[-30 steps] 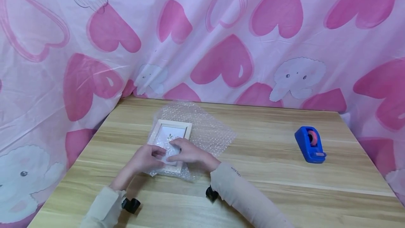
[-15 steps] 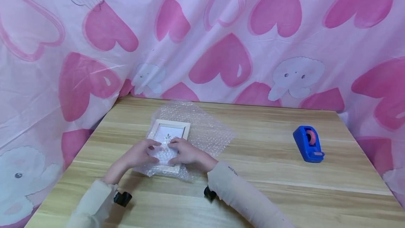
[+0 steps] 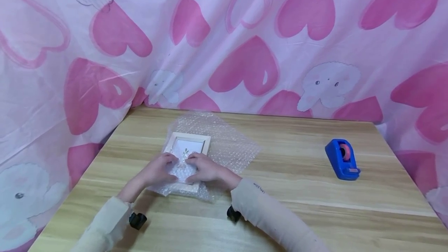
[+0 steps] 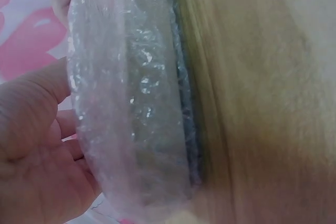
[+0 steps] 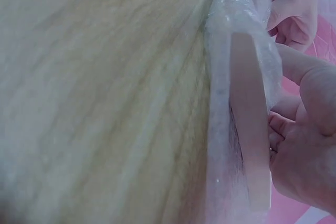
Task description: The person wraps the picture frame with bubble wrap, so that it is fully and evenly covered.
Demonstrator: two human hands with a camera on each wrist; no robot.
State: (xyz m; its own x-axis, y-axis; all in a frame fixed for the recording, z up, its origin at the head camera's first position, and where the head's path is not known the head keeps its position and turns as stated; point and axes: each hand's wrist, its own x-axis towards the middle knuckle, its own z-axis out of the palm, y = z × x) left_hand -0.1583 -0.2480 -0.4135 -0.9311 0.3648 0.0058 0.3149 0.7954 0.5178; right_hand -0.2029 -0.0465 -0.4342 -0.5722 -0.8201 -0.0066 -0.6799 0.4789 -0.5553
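A white picture frame [image 3: 191,135] with a leafy print lies on a sheet of clear bubble wrap [image 3: 231,147]. A flap of the wrap is folded over the frame's near part. My left hand [image 3: 157,169] touches the flap on its left side, thumb and forefinger spread apart. Opposite it, my right hand [image 3: 209,171] presses the flap with thumb and forefinger spread. In the left wrist view the wrap [image 4: 105,87] covers the frame's edge and hides some fingertips. The frame's bare side [image 5: 249,124] shows in the right wrist view, beside the right hand [image 5: 310,129].
A blue tape dispenser [image 3: 342,160] with a pink roll stands on the right of the wooden table [image 3: 287,189]. A pink curtain [image 3: 245,69] with hearts hangs behind and at the sides. A black wrist mount [image 3: 137,221] sits under the left sleeve.
My left hand has shifted slightly left and its thumb and forefinger have spread apart on the flap. The right hand has barely moved, its thumb and forefinger now further apart.
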